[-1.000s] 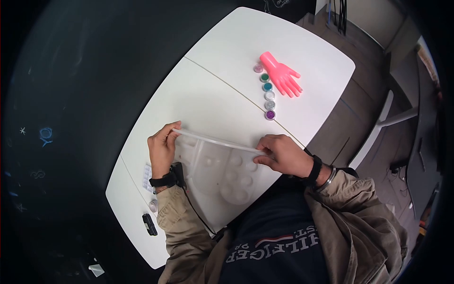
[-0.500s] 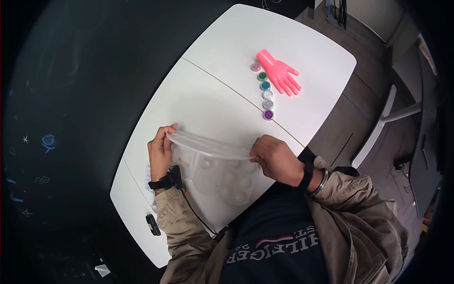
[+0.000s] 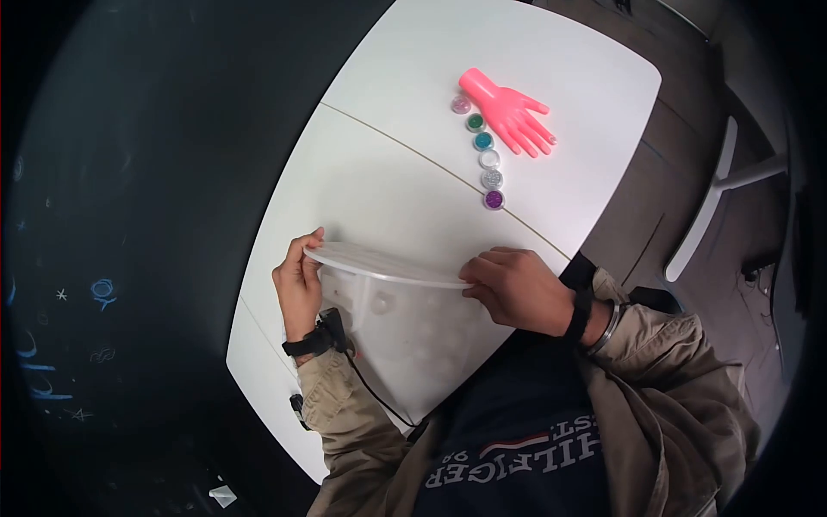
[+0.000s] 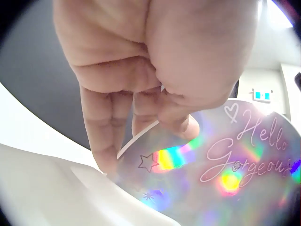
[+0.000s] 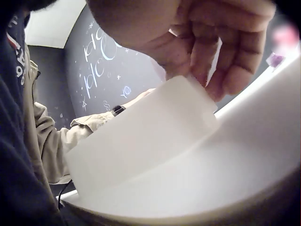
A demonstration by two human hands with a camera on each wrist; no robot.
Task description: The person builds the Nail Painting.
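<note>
Between the two hands stands a translucent white silicone mat [image 3: 396,336] with moulded rounded hollows, its upper edge bowed. Near one end of that edge, my left hand [image 3: 297,280] pinches the mat. At the other end my right hand [image 3: 521,289] pinches it between thumb and fingers. The left wrist view shows its shiny rainbow face [image 4: 211,202], lettered "Hello Gorgeous" with a heart and stars; the left thumb [image 4: 186,129] lies on this face and fingers reach behind the rim. In the right wrist view the plain whitish side [image 5: 146,127] hangs below the right fingers.
Beyond the mat, a pink model hand [image 3: 508,112] lies on the white table [image 3: 370,172]. Beside it runs a curved row of several small glitter pots [image 3: 483,140]. A small black object [image 3: 299,411] is partly hidden by the left sleeve. A cable [image 3: 375,392] hangs from the left wrist.
The mat's upper edge has tilted and bent into a bow, and its hollows show more faintly. Both hands keep their grip. The head view has shifted a little.
</note>
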